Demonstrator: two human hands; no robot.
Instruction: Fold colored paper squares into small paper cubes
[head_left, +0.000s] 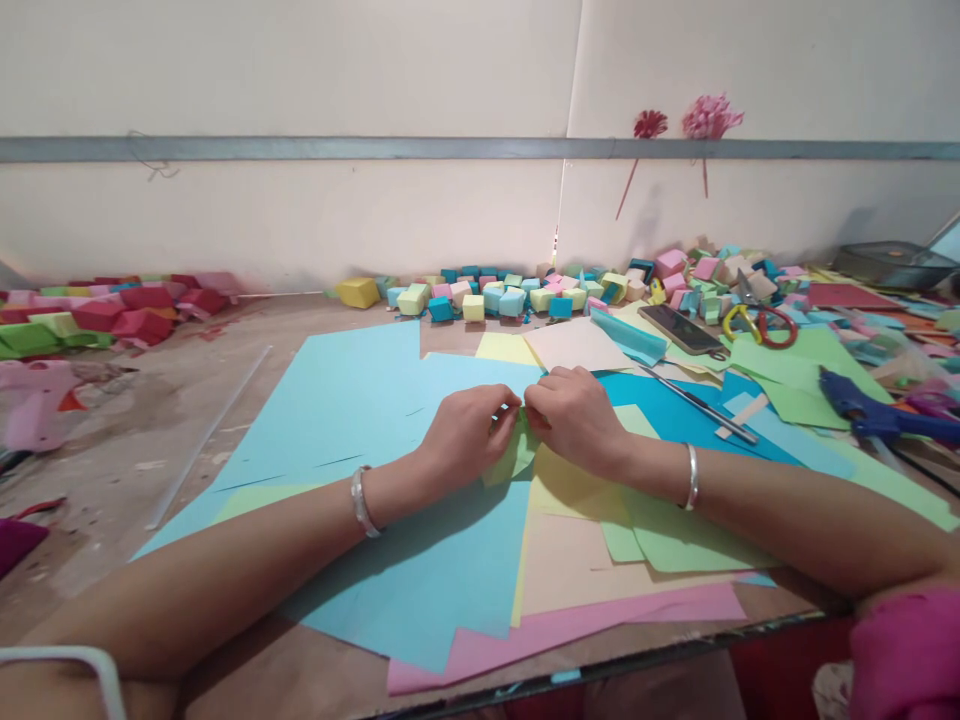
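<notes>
Between my two hands is a small piece of light green paper (pixel 516 455), partly hidden by my fingers. My left hand (pixel 474 428) pinches its upper left side with thumb and fingertips. On the opposite side, my right hand (pixel 574 415) is closed on the same piece, its fingers curled. Both hands are just above large light blue paper sheets (pixel 360 410). Under my right wrist lie yellow paper (pixel 574 487), more green sheets (pixel 697 525) and a darker blue sheet (pixel 645 392).
Small paper cubes (pixel 499 300) line the wall, with red and pink ones (pixel 142 310) at left. On the right are a pen (pixel 701 405), a phone (pixel 681 330), scissors (pixel 759 325) and a blue glue gun (pixel 877 410). A pink glue gun (pixel 34 405) stands far left.
</notes>
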